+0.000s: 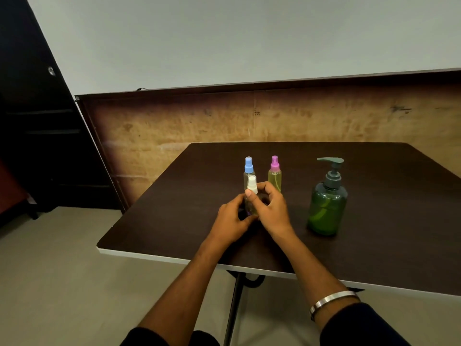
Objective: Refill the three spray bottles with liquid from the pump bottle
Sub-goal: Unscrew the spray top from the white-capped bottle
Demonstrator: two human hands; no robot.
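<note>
Two hands on one small clear bottle.

My left hand (230, 219) and right hand (272, 208) curl around the white-capped spray bottle (252, 193), mid-table (174, 201), nearer the left edge. Blue-capped bottle (249, 168) and pink-capped bottle (275, 173) stand behind; the round green pump bottle (326, 206) stands right.

Three small spray bottles stand upright in a tight cluster mid-table. The white-capped spray bottle (252, 193) sits nearest, its clear body mostly hidden, gripped from both sides by the left hand (230, 222) and the right hand (273, 211). Just behind it stands the blue-capped spray bottle (249, 168), clear-bodied, contents hard to judge. Beside that one, to the right, the pink-capped spray bottle (275, 174) shows yellowish liquid. Well apart on the right stands the green pump bottle (326, 208), upright, dark grey pump head on, nozzle pointing left.
</note>
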